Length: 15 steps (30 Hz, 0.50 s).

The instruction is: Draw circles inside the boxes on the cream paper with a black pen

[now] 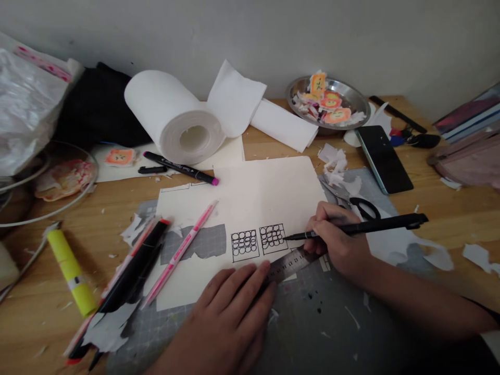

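My right hand [338,234] is closed around a black pen [375,224], its fine tip touching the paper beside a drawn box. On the white paper [269,192] are two small boxes filled with rows of drawn circles, the left box [245,246] and the right box [272,237]. A steel ruler [287,266] lies along the paper's lower edge, partly under my right hand. My left hand [238,307] rests flat, fingers stretched out, with fingertips on the paper and at the ruler's left end. A rectangular hole is cut in the paper's left part.
A grey cutting mat [304,323] lies beneath. Pink pen [182,252], purple-tipped marker [180,167] and yellow tube [72,273] are left. Behind stand a paper roll [175,120] and metal bowl [353,86] of cutouts. Scissors [365,207] and phone [385,159] lie right.
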Tool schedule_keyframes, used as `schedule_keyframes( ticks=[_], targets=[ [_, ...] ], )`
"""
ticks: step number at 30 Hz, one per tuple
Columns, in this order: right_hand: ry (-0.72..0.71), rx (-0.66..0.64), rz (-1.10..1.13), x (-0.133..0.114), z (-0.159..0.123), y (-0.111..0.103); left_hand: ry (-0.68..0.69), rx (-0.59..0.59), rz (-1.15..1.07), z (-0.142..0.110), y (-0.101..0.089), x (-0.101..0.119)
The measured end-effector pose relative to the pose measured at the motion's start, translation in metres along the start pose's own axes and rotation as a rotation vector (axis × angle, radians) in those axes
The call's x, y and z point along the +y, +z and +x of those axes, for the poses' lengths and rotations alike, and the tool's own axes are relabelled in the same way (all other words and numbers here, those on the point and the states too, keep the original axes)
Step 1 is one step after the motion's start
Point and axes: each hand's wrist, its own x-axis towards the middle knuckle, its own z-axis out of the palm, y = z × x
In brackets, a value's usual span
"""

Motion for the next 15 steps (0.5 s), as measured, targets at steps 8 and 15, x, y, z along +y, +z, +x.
schedule_keyframes(
  ticks=[8,15],
  targets=[
    [0.066,-0.031,0.040,-0.005,0.002,0.000,-0.007,0.002,0.018,0.001,-0.002,0.002],
    [0.121,0.070,0.107,-0.015,0.003,0.004,0.042,-0.075,0.043,0.002,-0.008,-0.001]
  ],
)
